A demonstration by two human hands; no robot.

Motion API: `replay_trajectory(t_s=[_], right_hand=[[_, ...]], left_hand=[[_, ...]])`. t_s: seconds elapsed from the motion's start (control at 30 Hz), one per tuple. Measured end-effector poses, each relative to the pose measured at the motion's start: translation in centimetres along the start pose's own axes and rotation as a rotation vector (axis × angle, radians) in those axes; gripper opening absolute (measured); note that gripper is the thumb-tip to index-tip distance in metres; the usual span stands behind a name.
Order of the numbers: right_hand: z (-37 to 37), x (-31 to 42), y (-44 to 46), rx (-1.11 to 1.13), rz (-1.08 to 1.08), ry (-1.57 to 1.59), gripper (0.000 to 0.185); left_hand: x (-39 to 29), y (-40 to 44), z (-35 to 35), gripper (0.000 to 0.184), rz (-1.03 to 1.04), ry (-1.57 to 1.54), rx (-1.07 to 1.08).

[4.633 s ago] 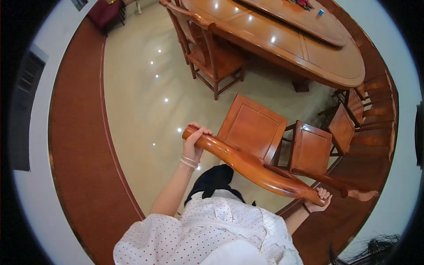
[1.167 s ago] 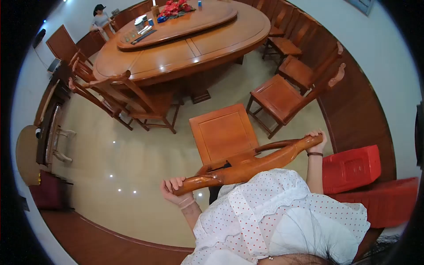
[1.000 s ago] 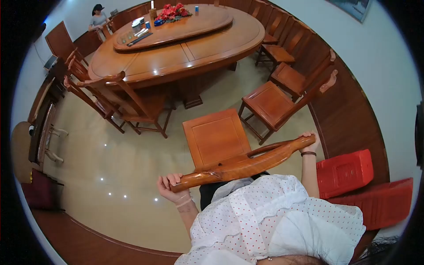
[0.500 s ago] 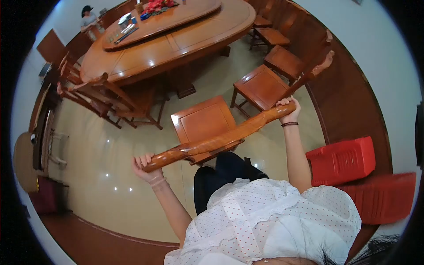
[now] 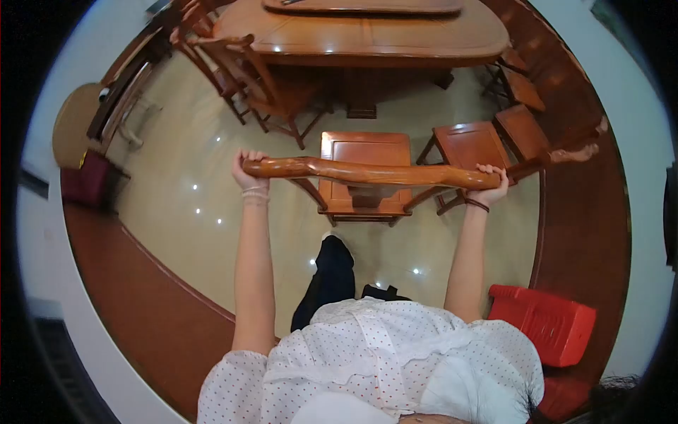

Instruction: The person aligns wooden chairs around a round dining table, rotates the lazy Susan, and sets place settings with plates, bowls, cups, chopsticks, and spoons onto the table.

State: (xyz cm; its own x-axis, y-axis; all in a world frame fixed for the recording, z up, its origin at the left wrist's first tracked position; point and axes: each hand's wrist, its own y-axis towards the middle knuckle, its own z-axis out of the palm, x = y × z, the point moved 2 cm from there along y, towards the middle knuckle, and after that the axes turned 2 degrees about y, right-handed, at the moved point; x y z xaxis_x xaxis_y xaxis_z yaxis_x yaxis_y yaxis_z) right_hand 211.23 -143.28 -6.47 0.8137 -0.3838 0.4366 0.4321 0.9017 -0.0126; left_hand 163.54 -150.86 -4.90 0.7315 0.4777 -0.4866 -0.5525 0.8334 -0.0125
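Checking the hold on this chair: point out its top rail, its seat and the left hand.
Top rail (image 5: pixel 381 174): head view, middle of its length.
Seat (image 5: pixel 365 149): head view, panel beyond the rail.
Left hand (image 5: pixel 245 177): head view, middle of the hand.

Large polished wooden counter (image 5: pixel 424 35) at far side, rounded corners, raised wooden tier (image 5: pixel 374 6) on top. Wooden chair (image 5: pixel 293 99) at counter's left end – another chair (image 5: pixel 212 67) just behind. Right side: wooden seats (image 5: pixel 470 143) lined near brown wall panelling (image 5: pixel 587 233). Lower right – red plastic object (image 5: pixel 540 321), slotted. Far left: maroon seat (image 5: pixel 92 182) beside tan rounded board (image 5: pixel 75 131). Glossy pale floor (image 5: pixel 176 219), spotted with light reflections (image 5: pixel 416 271).
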Motion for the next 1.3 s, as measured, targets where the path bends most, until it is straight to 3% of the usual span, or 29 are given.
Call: replay_trajectory(t_s=[0.07,0.23,0.37,0.4,0.43,0.47,0.5,0.53,0.57,0.6,0.63,0.67,0.7,0.73,0.77,0.83,0.87,0.9,0.93,0.97,1.0,1.03,1.1,1.17,1.3], right_hand=[[0.1,-0.1,-0.1,-0.009,-0.025,-0.033,0.021],[-0.6,0.5,0.5,0.023,-0.105,-0.120,0.027],[-6.4,0.8,2.6,-0.139,-0.352,-0.574,0.028],[-6.3,-0.6,0.5,-0.382,-0.254,-0.560,0.030],[-11.3,-1.6,-0.2,-0.411,-0.154,-0.688,0.028],[-17.3,-2.6,-0.7,-0.333,-0.161,-0.733,0.029],[-17.7,-4.4,-5.4,-0.549,0.033,-0.926,0.025],[-20.5,-6.7,-9.3,-0.269,0.218,-0.969,0.023],[-18.8,-8.8,-12.9,-0.277,0.219,-0.980,0.023],[-16.4,-12.8,-17.8,-0.317,0.532,-0.973,0.015],[-12.9,-16.6,-22.8,-0.360,0.844,-0.947,0.013],[-9.9,-19.2,-26.1,-0.294,1.017,-1.166,0.024],[-4.5,-20.9,-29.1,-0.063,1.129,-1.246,0.027],[-3.7,-22.6,-30.9,0.198,1.139,-1.444,0.031],[-3.0,-23.4,-31.9,0.180,1.142,-1.450,0.031],[-1.7,-25.3,-32.4,0.489,1.059,-1.752,0.033],[-2.5,-26.7,-32.3,0.340,1.035,-1.763,0.035],[-1.0,-27.9,-32.0,0.349,1.035,-1.769,0.035],[3.0,-30.1,-31.5,0.487,0.967,-1.870,0.035],[6.0,-32.5,-30.9,0.626,0.891,-1.958,0.036],[7.2,-35.1,-30.2,0.698,0.867,-1.844,0.035],[7.9,-37.8,-29.6,0.765,0.846,-1.725,0.035],[14.5,-43.1,-29.0,0.936,0.733,-1.659,0.036],[16.7,-48.6,-27.4,0.960,0.719,-1.489,0.034],[25.4,-56.9,-22.0,0.877,0.586,-1.363,0.036]], left_hand=[[0.1,0.3,-0.4,0.022,-0.054,-0.071,0.019],[-0.1,0.3,-0.5,0.023,-0.124,-0.023,0.079],[-0.8,0.9,0.0,0.028,-0.248,0.086,0.228],[-1.0,1.1,0.1,0.028,-0.300,0.054,0.246],[-1.8,1.7,-0.7,0.028,-0.300,0.064,0.272],[-2.5,2.5,-1.5,0.021,-0.313,0.464,0.395],[-3.5,2.9,-2.9,0.021,-0.317,0.857,0.490],[-5.0,3.2,-6.4,0.024,-0.329,1.096,0.539],[-7.3,3.8,-10.8,0.030,-0.341,1.341,0.591],[-10.3,4.3,-15.0,0.038,-0.451,1.375,0.581],[-13.5,4.3,-19.1,0.037,-0.722,1.301,0.320],[-16.2,4.8,-26.1,0.039,-0.805,1.464,0.222],[-20.0,4.2,-30.9,0.041,-0.748,1.683,0.102],[-25.2,3.9,-28.1,0.046,-0.825,1.886,0.066],[-28.5,3.8,-33.2,0.048,-0.970,2.159,0.191],[-34.1,4.4,-35.8,0.048,-1.235,2.407,0.428],[-35.1,5.3,-36.2,0.048,-1.235,2.398,0.423],[-36.1,6.4,-36.3,0.048,-1.230,2.381,0.289],[-37.0,7.7,-36.4,0.047,-1.224,2.363,0.155],[-36.8,9.1,-36.0,0.047,-1.057,2.317,0.105],[-35.8,10.7,-34.6,0.046,-0.894,2.264,0.059],[-34.9,12.5,-30.6,0.046,-0.898,2.069,-0.039],[-31.0,15.1,-31.6,0.042,-0.699,1.918,0.050],[-27.8,17.4,-29.4,0.039,-0.632,1.627,0.195],[-27.6,23.0,-26.0,0.038,-0.573,1.385,0.277]])
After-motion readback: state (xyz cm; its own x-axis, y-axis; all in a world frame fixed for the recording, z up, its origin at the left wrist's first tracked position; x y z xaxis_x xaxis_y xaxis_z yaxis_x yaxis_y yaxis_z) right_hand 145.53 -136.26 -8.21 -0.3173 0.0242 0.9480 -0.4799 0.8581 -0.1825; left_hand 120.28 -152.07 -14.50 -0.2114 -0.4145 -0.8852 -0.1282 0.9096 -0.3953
